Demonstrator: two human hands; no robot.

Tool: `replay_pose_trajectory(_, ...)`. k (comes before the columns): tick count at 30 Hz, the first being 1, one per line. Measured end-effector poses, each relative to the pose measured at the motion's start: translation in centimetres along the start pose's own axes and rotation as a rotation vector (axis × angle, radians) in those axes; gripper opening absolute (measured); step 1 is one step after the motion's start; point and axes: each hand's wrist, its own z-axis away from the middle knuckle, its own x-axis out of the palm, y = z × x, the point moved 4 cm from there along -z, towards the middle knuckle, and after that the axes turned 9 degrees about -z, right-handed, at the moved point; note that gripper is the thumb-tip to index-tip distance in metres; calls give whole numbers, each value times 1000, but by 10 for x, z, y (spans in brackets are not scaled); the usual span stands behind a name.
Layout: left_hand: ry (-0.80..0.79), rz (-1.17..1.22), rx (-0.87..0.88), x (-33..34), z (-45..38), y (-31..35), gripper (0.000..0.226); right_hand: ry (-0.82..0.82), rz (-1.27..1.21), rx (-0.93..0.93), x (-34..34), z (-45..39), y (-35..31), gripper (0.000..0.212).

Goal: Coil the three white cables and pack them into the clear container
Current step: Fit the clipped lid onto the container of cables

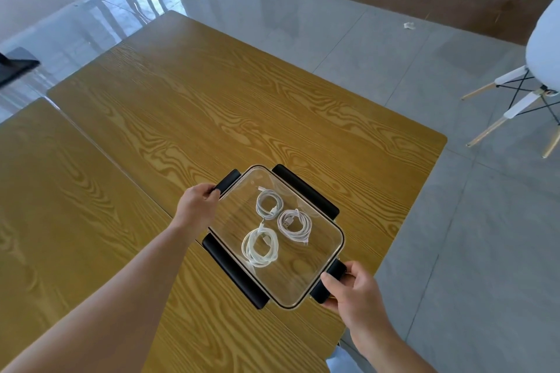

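Note:
A clear rectangular container (315, 288) with a transparent lid and black latches on all sides sits on the wooden table (188, 106). Inside lie three coiled white cables: one at the far end (267, 203), one to the right (294, 225), and a larger one nearest me (260, 248). My left hand (197, 206) grips the black latch at the container's far-left end. My right hand (351, 288) grips the black latch at its near-right end.
A second wooden table (45, 206) butts against the left side. A white chair (542, 48) with wooden legs stands on the grey floor to the right. The container sits close to the table's near right edge.

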Motion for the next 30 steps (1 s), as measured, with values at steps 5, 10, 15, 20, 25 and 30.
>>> replay_pose_trajectory(5,-40,30,-53,2,-7,-6,28,-48,-51,26,-1,-1,2,11)
replay_pose_trajectory(10,-79,48,-72,1,-10,-8,20,-58,-60,26,-2,0,2,12)
replay_pose_trajectory(15,-64,105,-88,0,-11,-10,14,-74,-52,29,-2,0,2,12)
replay_pose_trajectory(20,-64,116,-85,0,-15,-9,17,-78,-23,15,-2,0,4,11)
replay_pose_trajectory(25,-34,91,-32,-1,-13,-5,23,32,54,-2,-4,2,6,19)
replay_pose_trajectory(30,-18,-82,142,0,-3,11,19,93,138,15,-4,8,0,22)
